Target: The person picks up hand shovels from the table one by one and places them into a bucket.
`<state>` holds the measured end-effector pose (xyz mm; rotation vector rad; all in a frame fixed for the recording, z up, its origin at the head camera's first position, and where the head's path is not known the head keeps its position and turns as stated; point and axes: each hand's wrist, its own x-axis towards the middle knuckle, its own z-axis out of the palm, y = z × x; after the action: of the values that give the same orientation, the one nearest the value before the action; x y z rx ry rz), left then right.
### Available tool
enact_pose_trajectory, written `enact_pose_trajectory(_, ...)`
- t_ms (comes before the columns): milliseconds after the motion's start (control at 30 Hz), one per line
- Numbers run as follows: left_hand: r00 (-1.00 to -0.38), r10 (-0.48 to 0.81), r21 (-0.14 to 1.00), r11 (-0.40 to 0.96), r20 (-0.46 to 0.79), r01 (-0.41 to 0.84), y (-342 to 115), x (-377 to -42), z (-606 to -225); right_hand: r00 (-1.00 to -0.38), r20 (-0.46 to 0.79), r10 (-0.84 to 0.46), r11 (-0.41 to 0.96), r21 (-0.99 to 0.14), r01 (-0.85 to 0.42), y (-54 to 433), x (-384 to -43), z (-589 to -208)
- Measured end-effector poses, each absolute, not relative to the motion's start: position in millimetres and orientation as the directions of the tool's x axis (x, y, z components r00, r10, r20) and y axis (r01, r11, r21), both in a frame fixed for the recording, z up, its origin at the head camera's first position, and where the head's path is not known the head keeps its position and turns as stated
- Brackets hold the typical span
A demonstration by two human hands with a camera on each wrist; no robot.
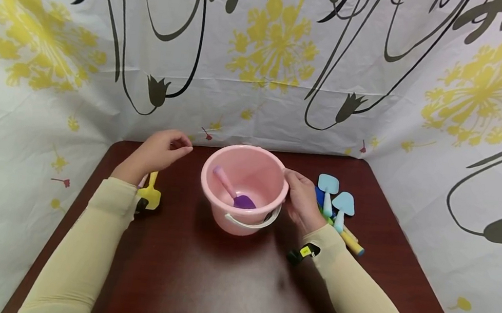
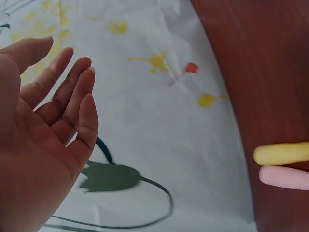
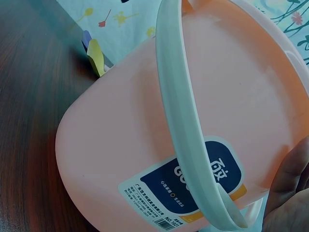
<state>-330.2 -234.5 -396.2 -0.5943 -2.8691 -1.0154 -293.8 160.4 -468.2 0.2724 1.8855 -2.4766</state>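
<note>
A pink bucket [image 1: 243,223] with a white handle [image 1: 252,225] stands at the middle of the table. Its outer wall [image 3: 111,121] fills much of the right wrist view, label included. Inside leans a small toy shovel [image 1: 244,202] with a purple blade and a pinkish handle. My right hand [image 1: 304,198] grips the bucket's right rim; in the right wrist view only part of that hand [image 3: 289,193] shows. To the left, my left hand [image 1: 160,151] is raised above the table, apart from the bucket. Its fingers are loosely bent and hold nothing, as the left wrist view shows.
Left of the bucket, under my left forearm, lie a yellow toy shovel [image 1: 150,196] and a pink handle [image 2: 285,178]. Right of my right hand are light blue shovels [image 1: 344,204] among several other coloured toys, including a yellow handle [image 1: 352,244]. Patterned cloth [image 1: 256,110] hangs around the table.
</note>
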Motion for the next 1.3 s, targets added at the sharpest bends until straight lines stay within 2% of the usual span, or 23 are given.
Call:
enact_pose_trajectory(333,-0.978,0.195,0.592,0.782,0.068,0.197,-270.5,-343.7,-427.4,-0.986,-0.137,0.090,-0.270,-0.957,0.108,160.7,-291.2,-467.8)
enact_pose_trajectory(633,-0.994,0.105,0.569,0.819,-0.019,0.075,-293.8,-353.1,-455.5,-0.988,-0.125,0.090,-0.272,-0.957,0.096,160.8,-291.0,-468.4)
enact_pose_trajectory(933,-0.998,-0.042,0.479,0.876,-0.056,-0.063,-299.1,-364.1,-473.9,-0.988,-0.126,0.089,-0.278,-0.956,0.097,160.5,-291.4,-467.8)
enact_pose_trajectory(1300,-0.988,-0.087,0.345,0.930,-0.124,-0.125,-294.0,-373.7,-485.5,-0.989,-0.115,0.092,-0.279,-0.956,0.085,163.0,-289.8,-468.3)
